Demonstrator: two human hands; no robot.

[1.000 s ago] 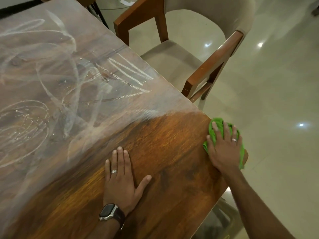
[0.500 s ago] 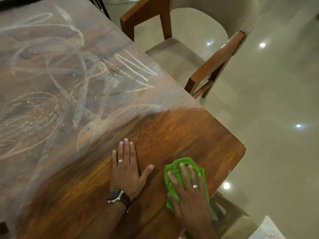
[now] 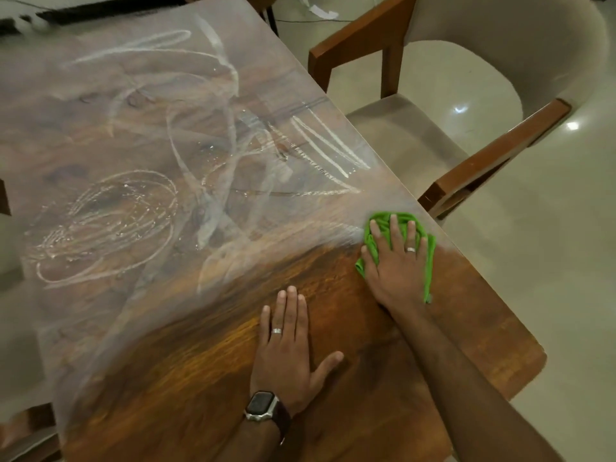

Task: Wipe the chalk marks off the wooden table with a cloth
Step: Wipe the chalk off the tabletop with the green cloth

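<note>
**Desk, part-wiped: cloth at the chalk boundary, right edge**

Nearest: left hand (image 3: 289,353), fingers straight and together, thumb splayed, laid flat on clean wood and holding nothing; a watch (image 3: 262,406) on its wrist, a ring on one finger; placement reads as a brace, steadying the body while the other arm reaches out.

Next: right hand (image 3: 398,261), fingers spread and straight, pressing flat on the green cloth (image 3: 428,261); cloth bunched beneath the palm, showing past the fingertips and along both sides; the flat press judged to spread force over the cloth for wiping rather than to carry it; ring on one finger.

Position of cloth: on the desk (image 3: 366,395), just beside its right edge, at the line where clean brown wood meets the white haze; judged mid-task, near corner cleared, most of the surface outstanding.

Beyond: chalk marks (image 3: 320,145), short parallel strokes near the right edge just ahead of the cloth; wide loops and a scribbled oval further left and farther off; a pale smear over the whole far part.

Edges and room: desk edge runs diagonally close along the cloth's right side; a stroke outward risks dragging cloth off the side; open run lies forward and leftward across the marked surface; nothing stands on it.

Off the desk: chair (image 3: 500,151), wooden arms, pale seat, near the right edge but apart from it; glossy floor (image 3: 533,295) beyond.
</note>
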